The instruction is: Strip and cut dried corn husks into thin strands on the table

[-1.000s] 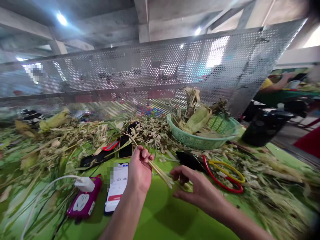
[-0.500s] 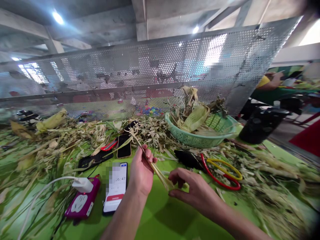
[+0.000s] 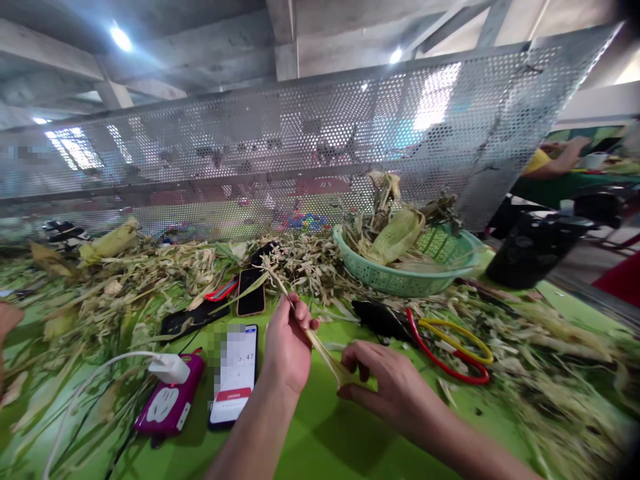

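Observation:
A long, folded corn husk [image 3: 324,355] slants across the middle of the head view, its narrow top fraying toward the pile behind. My left hand [image 3: 290,350] is closed around its middle, palm up. At the wider lower end, my right hand [image 3: 387,380] pinches the husk's pale, thin edge between thumb and curled fingers. Left of my left wrist lies a lit phone [image 3: 234,380]. Scissors with red and yellow handles [image 3: 453,343] rest beyond my right hand, their blades under something dark.
A green plastic basket [image 3: 395,280] holds husks at the back. Husk scraps [image 3: 310,263] cover much of the table. A purple power strip [image 3: 170,400] with a white plug stands left. A dark cup [image 3: 530,253] and perforated metal screen [image 3: 280,140] stand behind. Another person's hand [image 3: 9,320] shows at left.
Both hands keep hold of the husk, with little movement. The view has shifted slightly, and another person's hand has come into view at the left edge.

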